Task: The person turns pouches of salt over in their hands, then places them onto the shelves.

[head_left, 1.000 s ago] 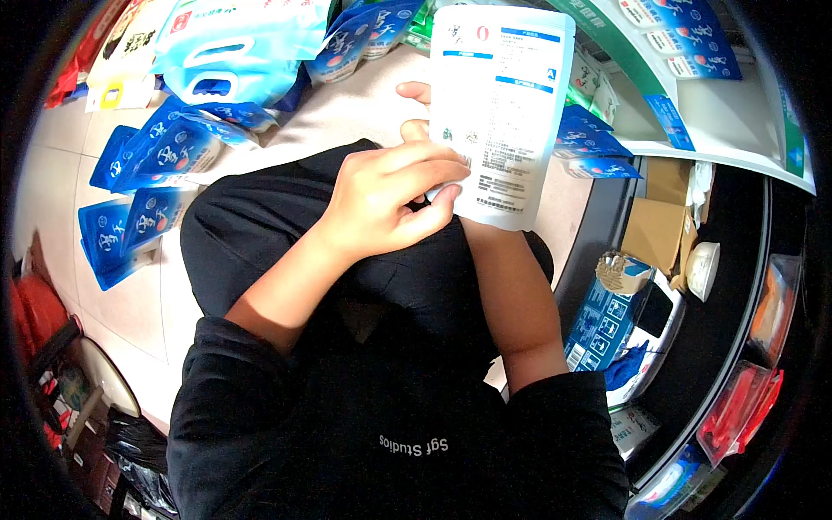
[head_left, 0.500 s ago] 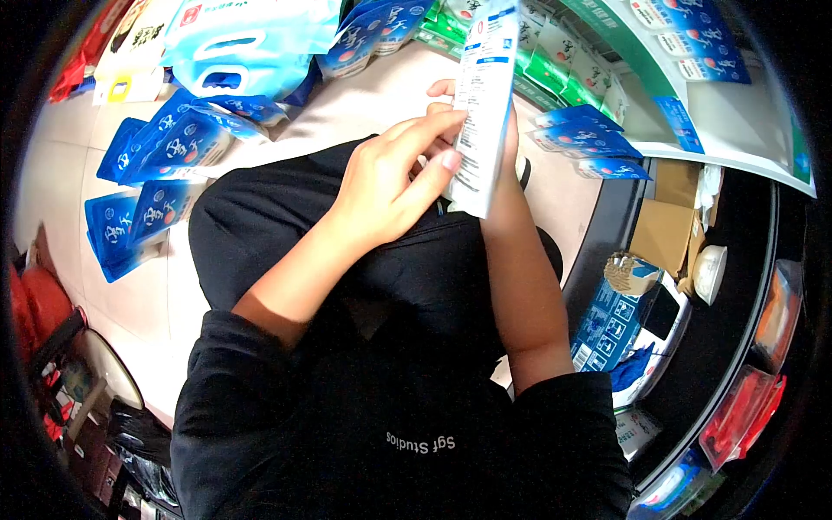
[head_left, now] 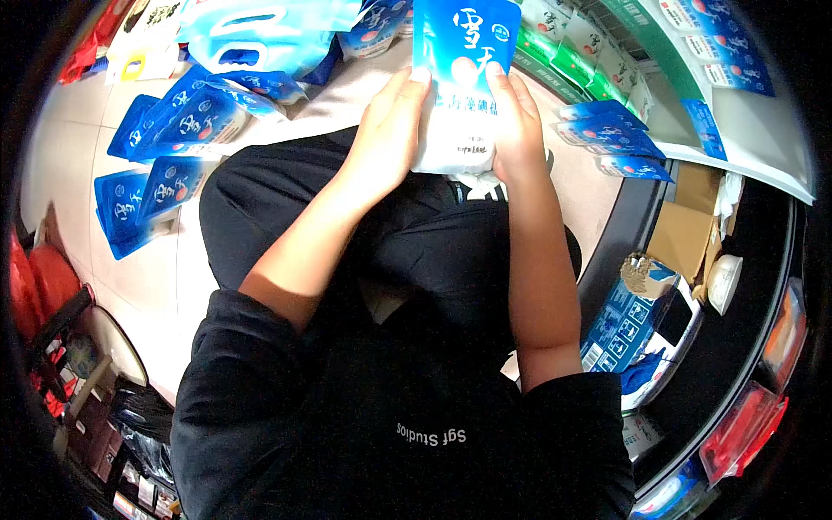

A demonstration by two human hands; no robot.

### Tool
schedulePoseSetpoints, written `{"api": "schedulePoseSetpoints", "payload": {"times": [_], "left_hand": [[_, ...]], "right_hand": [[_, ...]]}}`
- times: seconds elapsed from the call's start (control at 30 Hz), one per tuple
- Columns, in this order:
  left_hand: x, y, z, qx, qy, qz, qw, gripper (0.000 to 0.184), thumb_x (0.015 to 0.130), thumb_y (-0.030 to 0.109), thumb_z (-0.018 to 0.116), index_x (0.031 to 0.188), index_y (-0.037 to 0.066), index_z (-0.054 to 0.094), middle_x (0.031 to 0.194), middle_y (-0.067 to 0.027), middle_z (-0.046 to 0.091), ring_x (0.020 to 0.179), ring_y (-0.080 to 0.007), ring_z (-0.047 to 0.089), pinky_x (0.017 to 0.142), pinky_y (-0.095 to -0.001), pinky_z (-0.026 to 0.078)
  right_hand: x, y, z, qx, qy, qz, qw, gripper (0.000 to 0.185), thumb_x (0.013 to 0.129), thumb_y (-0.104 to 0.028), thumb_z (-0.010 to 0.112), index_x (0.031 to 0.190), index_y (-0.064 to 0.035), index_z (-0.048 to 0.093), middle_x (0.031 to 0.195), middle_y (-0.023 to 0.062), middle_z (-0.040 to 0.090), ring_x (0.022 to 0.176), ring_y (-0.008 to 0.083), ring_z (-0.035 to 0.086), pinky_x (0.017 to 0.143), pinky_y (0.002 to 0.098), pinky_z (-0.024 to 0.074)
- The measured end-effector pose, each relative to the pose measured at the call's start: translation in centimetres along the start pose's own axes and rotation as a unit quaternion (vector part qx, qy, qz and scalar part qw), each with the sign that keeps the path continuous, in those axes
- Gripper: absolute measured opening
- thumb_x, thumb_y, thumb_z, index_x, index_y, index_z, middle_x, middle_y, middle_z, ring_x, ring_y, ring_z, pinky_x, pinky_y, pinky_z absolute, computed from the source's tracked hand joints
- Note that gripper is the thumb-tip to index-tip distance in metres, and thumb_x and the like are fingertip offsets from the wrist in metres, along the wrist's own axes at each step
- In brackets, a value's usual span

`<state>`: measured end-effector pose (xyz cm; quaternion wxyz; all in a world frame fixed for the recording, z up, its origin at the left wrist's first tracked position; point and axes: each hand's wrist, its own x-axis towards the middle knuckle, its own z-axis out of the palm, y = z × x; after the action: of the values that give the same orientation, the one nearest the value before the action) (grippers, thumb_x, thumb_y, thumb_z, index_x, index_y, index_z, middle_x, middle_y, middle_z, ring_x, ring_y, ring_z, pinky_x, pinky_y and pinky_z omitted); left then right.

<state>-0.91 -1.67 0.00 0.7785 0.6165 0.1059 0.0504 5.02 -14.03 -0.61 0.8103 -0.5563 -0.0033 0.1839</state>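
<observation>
The blue-and-white packet (head_left: 459, 130) is held up just beyond the person's lap, its printed front facing the head camera, the blue part at the top and the white part at the bottom. Both hands grip it from the sides: the left hand (head_left: 394, 121) pinches the left edge with its thumb laid on the front, and the right hand (head_left: 517, 126) closes on the right edge, its thumb also against the front. The fingers behind the packet are mostly hidden.

Under the forearms are crossed legs in black trousers (head_left: 286, 182), on a pale tiled floor (head_left: 195, 251). To the left, blue packets lie overlapping in two groups, an upper group (head_left: 195, 121) and a lower group (head_left: 143, 204). Beyond the upper group is a large light-blue bag (head_left: 277, 39) with handle openings, and farther left a white bag (head_left: 143, 39) with a yellow handle opening.

To the right of the hands lies a small fan of blue packets (head_left: 611, 134), near a row of green-and-white packets (head_left: 581, 52). Farther right and nearer the person are an opened cardboard box (head_left: 680, 236), a white bowl (head_left: 724, 284) beside it and a blue printed box (head_left: 617, 325).
</observation>
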Motion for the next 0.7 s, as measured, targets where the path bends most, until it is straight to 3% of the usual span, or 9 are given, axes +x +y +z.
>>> {"api": "schedulePoseSetpoints", "payload": {"times": [0.2, 0.3, 0.37, 0.53, 0.63, 0.7], "left_hand": [[0.7, -0.1, -0.4, 0.075, 0.052, -0.006, 0.996, 0.04, 0.089, 0.031, 0.033, 0.093, -0.004, 0.051, 0.086, -0.0111, 0.055, 0.077, -0.0152, 0.049, 0.072, -0.0257, 0.038], [1.6, -1.9, -1.1, 0.099, 0.052, 0.054, 0.992, 0.039, 0.089, 0.031, 0.032, 0.085, -0.004, 0.05, 0.08, -0.011, 0.053, 0.072, -0.0171, 0.048, 0.069, -0.0276, 0.038], [1.5, -1.8, -1.0, 0.08, 0.063, -0.047, 0.994, 0.037, 0.089, 0.03, 0.032, 0.083, -0.003, 0.048, 0.072, -0.0093, 0.05, 0.062, -0.0167, 0.048, 0.061, -0.0277, 0.04], [1.6, -2.1, -0.8, 0.037, 0.061, -0.105, 0.992, 0.034, 0.089, 0.03, 0.032, 0.088, -0.001, 0.046, 0.064, -0.0058, 0.049, 0.049, -0.0131, 0.045, 0.048, -0.0252, 0.038], [1.5, -2.0, -0.1, -0.02, 0.085, -0.126, 0.988, 0.035, 0.089, 0.033, 0.031, 0.089, 0.003, 0.049, 0.058, -0.0022, 0.046, 0.044, -0.0106, 0.043, 0.043, -0.0226, 0.035], [1.4, -1.5, 0.7, -0.068, 0.102, -0.134, 0.983, 0.036, 0.09, 0.036, 0.031, 0.088, 0.006, 0.051, 0.052, 0.001, 0.042, 0.043, -0.0089, 0.04, 0.04, -0.0213, 0.032]], "right_hand": [[-0.4, -0.3, -0.1, -0.037, 0.014, -0.048, 0.998, 0.02, 0.087, -0.021, 0.045, 0.097, -0.0028, 0.049, 0.08, 0.0046, 0.056, 0.068, 0.01, 0.055, 0.059, 0.0226, 0.0457], [-0.5, -0.4, -0.4, -0.063, 0.01, -0.058, 0.996, 0.019, 0.087, -0.017, 0.044, 0.096, -0.001, 0.049, 0.08, 0.0041, 0.056, 0.07, 0.0095, 0.054, 0.06, 0.021, 0.0443], [-0.5, -0.4, -0.5, -0.084, 0.004, -0.073, 0.994, 0.02, 0.086, -0.015, 0.043, 0.098, -0.0005, 0.05, 0.08, 0.0038, 0.056, 0.07, 0.0088, 0.053, 0.061, 0.0204, 0.0435], [-1.2, -1.2, 0.8, -0.105, 0.012, -0.095, 0.99, 0.025, 0.085, -0.011, 0.042, 0.104, 0.0016, 0.051, 0.08, 0.0027, 0.055, 0.07, 0.0066, 0.05, 0.064, 0.0195, 0.0414], [-2.2, -2.0, 1.4, -0.097, 0.018, -0.067, 0.993, 0.028, 0.084, -0.01, 0.042, 0.108, 0.0031, 0.05, 0.08, 0.0031, 0.055, 0.064, 0.0054, 0.049, 0.055, 0.0178, 0.04], [-3.2, -3.0, 2.0, -0.121, -0.002, 0.001, 0.993, 0.031, 0.084, -0.01, 0.043, 0.11, 0.0045, 0.048, 0.075, 0.0022, 0.053, 0.057, 0.0043, 0.046, 0.045, 0.016, 0.0359]]}}
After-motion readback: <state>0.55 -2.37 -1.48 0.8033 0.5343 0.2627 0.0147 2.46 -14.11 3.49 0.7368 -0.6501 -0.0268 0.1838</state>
